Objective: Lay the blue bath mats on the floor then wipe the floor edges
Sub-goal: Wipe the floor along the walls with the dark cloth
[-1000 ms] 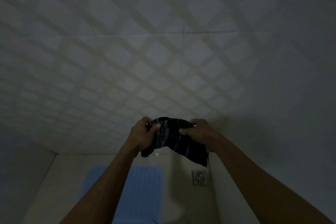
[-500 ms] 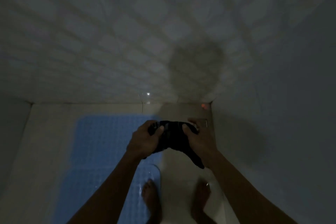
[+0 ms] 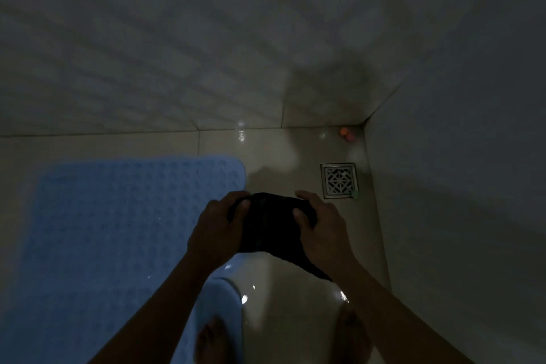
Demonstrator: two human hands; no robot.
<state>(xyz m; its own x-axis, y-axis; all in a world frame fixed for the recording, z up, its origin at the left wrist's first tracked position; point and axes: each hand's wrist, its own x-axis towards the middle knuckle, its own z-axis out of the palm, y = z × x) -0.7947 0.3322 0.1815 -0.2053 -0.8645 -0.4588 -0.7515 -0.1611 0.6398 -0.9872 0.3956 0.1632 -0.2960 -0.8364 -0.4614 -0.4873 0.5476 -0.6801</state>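
A blue bath mat [image 3: 112, 224] with a bumpy surface lies flat on the beige floor at the left. A second blue mat [image 3: 220, 307] shows its rounded end under my left forearm, nearer to me. My left hand [image 3: 217, 227] and my right hand [image 3: 320, 230] both grip a dark cloth [image 3: 271, 224], bunched between them above the floor. One end of the cloth hangs down under my right wrist.
A square metal floor drain [image 3: 339, 180] sits near the right wall. Small orange objects [image 3: 346, 133] lie in the far right corner. Tiled walls close the floor ahead and to the right. My bare feet [image 3: 214, 340] stand at the bottom of the view.
The view has tipped down from the wall to the floor. My hands, still holding the cloth, have come lower towards the floor, and the drain and the mats now show fully.
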